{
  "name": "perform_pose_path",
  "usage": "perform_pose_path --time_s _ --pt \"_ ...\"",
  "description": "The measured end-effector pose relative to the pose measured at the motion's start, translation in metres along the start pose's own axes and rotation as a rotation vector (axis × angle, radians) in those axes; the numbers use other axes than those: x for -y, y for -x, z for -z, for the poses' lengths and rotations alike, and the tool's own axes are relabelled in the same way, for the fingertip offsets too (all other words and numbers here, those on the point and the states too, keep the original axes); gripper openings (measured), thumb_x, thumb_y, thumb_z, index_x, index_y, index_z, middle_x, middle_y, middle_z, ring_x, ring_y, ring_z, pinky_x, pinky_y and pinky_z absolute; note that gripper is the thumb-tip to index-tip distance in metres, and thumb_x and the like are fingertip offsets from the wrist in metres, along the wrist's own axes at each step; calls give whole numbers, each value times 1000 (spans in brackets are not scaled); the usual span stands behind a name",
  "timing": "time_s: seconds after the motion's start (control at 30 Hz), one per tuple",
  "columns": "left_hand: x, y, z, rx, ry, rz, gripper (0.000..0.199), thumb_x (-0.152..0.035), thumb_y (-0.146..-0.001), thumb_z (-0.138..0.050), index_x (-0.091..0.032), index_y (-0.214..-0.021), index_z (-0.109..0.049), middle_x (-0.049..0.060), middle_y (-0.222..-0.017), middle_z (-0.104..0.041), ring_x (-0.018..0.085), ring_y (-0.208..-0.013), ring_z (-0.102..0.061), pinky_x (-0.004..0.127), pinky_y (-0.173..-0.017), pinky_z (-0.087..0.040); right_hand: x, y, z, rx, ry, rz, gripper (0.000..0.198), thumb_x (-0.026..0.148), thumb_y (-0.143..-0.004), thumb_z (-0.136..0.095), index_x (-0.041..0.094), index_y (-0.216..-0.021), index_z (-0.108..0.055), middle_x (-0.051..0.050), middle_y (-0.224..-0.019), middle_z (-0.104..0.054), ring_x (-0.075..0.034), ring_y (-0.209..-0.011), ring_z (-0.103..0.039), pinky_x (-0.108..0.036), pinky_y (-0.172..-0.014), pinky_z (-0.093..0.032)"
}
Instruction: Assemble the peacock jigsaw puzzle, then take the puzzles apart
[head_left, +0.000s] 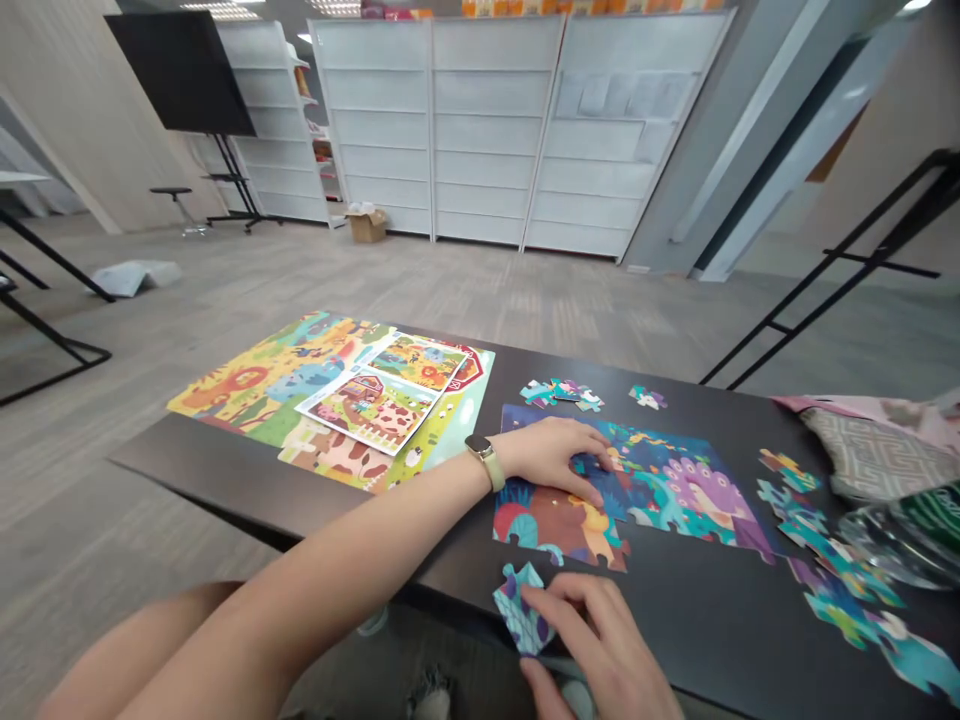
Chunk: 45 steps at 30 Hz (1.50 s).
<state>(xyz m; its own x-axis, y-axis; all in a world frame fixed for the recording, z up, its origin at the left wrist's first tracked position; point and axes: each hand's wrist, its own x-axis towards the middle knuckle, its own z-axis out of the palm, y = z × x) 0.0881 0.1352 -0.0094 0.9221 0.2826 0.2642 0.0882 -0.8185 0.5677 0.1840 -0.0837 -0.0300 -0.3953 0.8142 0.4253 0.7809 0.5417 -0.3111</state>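
Observation:
My left hand (559, 456), with a watch (484, 460) on its wrist, rests on the partly joined jigsaw puzzle (675, 480), its fingers stretched out over the dark blue part. Close to the table's front edge, my right hand (600, 640) pinches a teal and purple puzzle piece (525, 605) between thumb and fingers. That piece is just below the puzzle's lower left part, apart from it. Loose puzzle pieces (559, 393) lie beyond the puzzle, with another small group (647, 397) to their right.
More loose pieces (840, 560) spread along the right side, beside a clear plastic bottle (907, 535) and a patterned fabric bag (885, 445). To the left lie a finished animal puzzle (255, 385) and a picture sheet (386, 395) on the black table (225, 465).

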Motion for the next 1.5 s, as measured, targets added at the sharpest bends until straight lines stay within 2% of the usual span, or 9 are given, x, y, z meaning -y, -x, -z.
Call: perform_pose_path --time_s 0.13,0.3,0.47,0.87,1.07,1.23,1.3,1.4,1.5 --pt "1 0 0 -7 -14 -37 45 -43 -79 -81 -17 -113 -70 13 -134 -61 27 -124 -59 34 -108 -40 11 -5 -16 -159 25 -65 24 20 -87 -62 21 -110 -68 -7 -87 -65 -19 -77 -66 -27 -69 -59" --pt "1 0 0 -7 -26 -33 44 -44 -79 -80 -19 -113 -69 12 -136 -61 27 -125 -58 35 -109 -40 15 -11 -19 -142 85 -81 22 20 -88 -61 24 -107 -71 -8 -94 -68 -22 -82 -67 -31 -72 -58" --pt "-3 0 2 4 -33 -4 42 -44 -79 -81 -20 -112 -70 12 -136 -61 27 -127 -57 35 -109 -40 9 -10 -17 -130 127 30 22 17 -85 -63 27 -103 -71 -6 -116 -72 -24 -97 -67 -34 -81 -58" --pt "-2 1 1 -9 -48 -25 42 -40 -78 -83 -20 -113 -70 10 -135 -62 25 -124 -59 33 -109 -40 13 -18 -8 -146 60 -6 19 11 -88 -54 25 -87 -67 2 -114 -74 -21 -91 -63 -31 -82 -54" --pt "-2 1 1 -24 13 -37 41 -42 -79 -82 -21 -112 -71 10 -135 -62 26 -125 -58 35 -108 -40 18 -19 -19 -130 147 -39 29 22 -86 -64 27 -114 -69 -2 -115 -74 -25 -94 -63 -33 -78 -53" --pt "-6 7 2 -11 77 -20 45 -46 -80 -79 -20 -116 -69 12 -138 -59 28 -127 -56 38 -110 -40 14 -23 34 -18 10 -133 38 43 -89 -65 25 -123 -63 -3 -129 -68 -23 -108 -63 -32 -93 -52" --pt "-3 9 4 6 84 20 45 -47 -82 -77 -22 -118 -67 11 -141 -57 28 -131 -52 40 -111 -39 -3 -14 72 -107 6 -329 23 29 -97 -51 24 -116 -64 -5 -130 -65 -20 -116 -60 -30 -98 -49" --pt "-1 10 9 56 86 79 47 -47 -81 -77 -22 -119 -66 10 -145 -53 29 -135 -49 41 -114 -36 -48 18 121 -329 135 -616 24 31 -99 -45 23 -99 -67 -6 -107 -72 -21 -101 -65 -33 -88 -50" --pt "-4 11 11 81 81 118 46 -47 -82 -77 -23 -119 -66 10 -147 -52 29 -135 -49 41 -114 -37 -99 59 139 -304 272 -843 25 33 -93 -49 23 -97 -71 -7 -98 -74 -26 -91 -66 -39 -83 -50"
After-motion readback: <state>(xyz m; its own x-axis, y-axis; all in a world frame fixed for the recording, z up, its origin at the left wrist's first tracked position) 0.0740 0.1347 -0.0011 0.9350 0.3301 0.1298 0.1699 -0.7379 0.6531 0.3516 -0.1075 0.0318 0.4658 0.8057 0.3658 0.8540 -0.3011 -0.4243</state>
